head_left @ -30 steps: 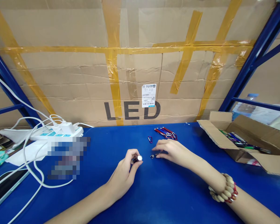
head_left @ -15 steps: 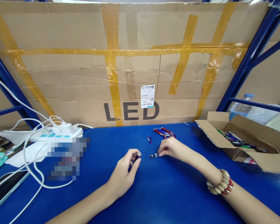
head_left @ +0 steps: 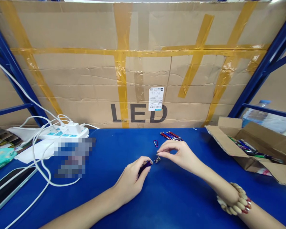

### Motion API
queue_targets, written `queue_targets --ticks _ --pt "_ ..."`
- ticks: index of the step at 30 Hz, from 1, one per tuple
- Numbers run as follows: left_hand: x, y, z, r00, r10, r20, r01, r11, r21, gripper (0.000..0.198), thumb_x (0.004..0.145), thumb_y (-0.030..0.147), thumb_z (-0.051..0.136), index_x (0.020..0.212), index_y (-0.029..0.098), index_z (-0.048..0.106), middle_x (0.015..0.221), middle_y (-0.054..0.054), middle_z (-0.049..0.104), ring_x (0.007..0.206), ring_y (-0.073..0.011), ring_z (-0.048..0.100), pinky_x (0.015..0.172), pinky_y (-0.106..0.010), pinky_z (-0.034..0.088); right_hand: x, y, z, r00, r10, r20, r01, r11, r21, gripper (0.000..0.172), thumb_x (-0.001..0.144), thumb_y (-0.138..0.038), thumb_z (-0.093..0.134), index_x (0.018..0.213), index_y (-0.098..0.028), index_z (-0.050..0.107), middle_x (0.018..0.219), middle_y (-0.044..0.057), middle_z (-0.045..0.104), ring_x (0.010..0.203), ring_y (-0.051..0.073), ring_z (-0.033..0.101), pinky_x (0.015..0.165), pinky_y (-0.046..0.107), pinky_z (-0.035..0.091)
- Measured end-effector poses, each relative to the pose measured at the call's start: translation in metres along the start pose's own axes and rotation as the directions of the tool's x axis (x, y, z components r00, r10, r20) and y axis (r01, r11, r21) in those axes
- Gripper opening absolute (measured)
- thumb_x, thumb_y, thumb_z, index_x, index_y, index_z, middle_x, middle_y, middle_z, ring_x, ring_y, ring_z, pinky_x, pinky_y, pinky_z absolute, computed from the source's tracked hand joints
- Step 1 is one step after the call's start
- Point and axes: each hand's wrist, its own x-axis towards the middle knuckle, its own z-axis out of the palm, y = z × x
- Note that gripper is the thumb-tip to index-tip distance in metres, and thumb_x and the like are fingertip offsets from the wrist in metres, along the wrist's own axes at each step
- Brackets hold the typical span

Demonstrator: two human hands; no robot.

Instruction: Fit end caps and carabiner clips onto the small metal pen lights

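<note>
My left hand (head_left: 135,175) is closed around a small dark purple metal tube (head_left: 146,165), whose silvery open-looking end points right. Just beyond that end, small shiny metal pieces (head_left: 157,160) lie on the blue table. Over them, my right hand (head_left: 176,154) pinches a small dark metal piece (head_left: 157,154) between thumb and fingertips; its exact kind is too small to make out. A red and purple carabiner (head_left: 155,143) rests behind the loose pieces. Farther back is a row of slim red and blue tubes (head_left: 168,136), partly covered by my right hand.
An open cardboard box (head_left: 219,140) of coloured slim tubes stands at right. At left are a white power strip (head_left: 73,129), loose white cables (head_left: 50,183) and a tablet-like device (head_left: 11,187). A large cardboard panel marked LED (head_left: 139,113) closes off the back.
My right hand has lifted a small metal piece and moved left toward the tube. My left hand has tilted the tube to the right. The view has shifted slightly.
</note>
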Motion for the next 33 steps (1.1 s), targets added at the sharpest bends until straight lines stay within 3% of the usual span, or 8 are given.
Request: queue_targets --ticks 3,9,14,20,25,28,33 --pt "0.001 -0.001 -0.001 1.0 0.028 0.013 -0.028 0.999 -0.017 0.018 0.093 0.02 0.038 0.103 0.023 0.052 0.086 -0.001 0.062 0.074 -0.0147 0.059 0.069 -0.024 0.044 -0.003 -0.012 0.008 0.998 0.062 -0.02 -0.056 0.971 0.234 0.019 0.073 -0.036 0.069 0.072 -0.017 0.071 0.075 0.004 0.068 0.066 0.014 0.062 0.064 0.025 0.052" --pt "0.0 -0.002 -0.001 0.999 0.046 0.003 -0.046 0.999 -0.025 0.019 0.092 0.017 0.037 0.102 0.022 0.053 0.079 -0.001 0.062 0.068 -0.0144 0.058 0.065 -0.023 0.044 -0.006 -0.014 0.021 0.987 0.144 0.064 -0.158 0.905 0.395 0.021 0.066 -0.037 0.074 0.068 -0.016 0.07 0.07 0.003 0.068 0.061 0.012 0.06 0.061 0.024 0.049" --pt "-0.004 -0.001 -0.001 0.995 0.104 0.007 -0.104 0.995 -0.001 0.018 0.091 0.018 0.039 0.098 0.021 0.056 0.076 -0.001 0.063 0.063 -0.0139 0.058 0.06 -0.022 0.043 -0.007 -0.017 0.016 0.97 0.182 0.159 -0.23 0.899 0.373 0.026 0.059 -0.04 0.078 0.062 -0.015 0.07 0.065 0.003 0.067 0.059 0.013 0.059 0.057 0.024 0.047" --pt "-0.009 -0.001 0.0 0.989 0.148 -0.018 -0.148 0.989 0.008 0.017 0.089 0.016 0.042 0.097 0.021 0.056 0.079 -0.001 0.067 0.061 -0.0137 0.061 0.059 -0.021 0.046 -0.011 -0.02 0.02 0.971 0.206 0.122 -0.234 0.926 0.296 0.022 0.059 -0.038 0.079 0.059 -0.017 0.07 0.064 0.002 0.066 0.058 0.012 0.056 0.054 0.023 0.043" --pt "-0.009 -0.005 0.001 0.967 0.251 -0.051 -0.241 0.959 0.149 0.018 0.09 0.015 0.042 0.104 0.018 0.054 0.088 -0.006 0.07 0.074 -0.0181 0.068 0.066 -0.025 0.051 -0.014 -0.021 0.031 0.884 0.423 0.2 -0.466 0.756 0.46 0.031 0.047 -0.038 0.083 0.055 -0.014 0.065 0.049 -0.001 0.06 0.044 0.008 0.049 0.045 0.021 0.04" --pt "-0.007 -0.006 0.0 0.951 0.303 -0.059 -0.282 0.93 0.234 0.02 0.09 0.014 0.044 0.107 0.017 0.053 0.092 -0.008 0.071 0.079 -0.0203 0.069 0.068 -0.027 0.052 -0.012 -0.02 0.031 0.833 0.468 0.295 -0.551 0.656 0.515 0.035 0.045 -0.039 0.084 0.055 -0.013 0.064 0.045 -0.002 0.058 0.042 0.007 0.049 0.043 0.02 0.04" --pt "-0.003 -0.003 -0.002 0.981 0.18 -0.079 -0.169 0.978 0.124 0.018 0.089 0.014 0.047 0.104 0.02 0.057 0.092 -0.003 0.071 0.078 -0.0168 0.068 0.07 -0.024 0.052 -0.007 -0.019 0.026 0.819 0.449 0.357 -0.572 0.603 0.556 0.037 0.046 -0.039 0.084 0.058 -0.012 0.064 0.048 -0.003 0.058 0.045 0.006 0.049 0.042 0.017 0.04"
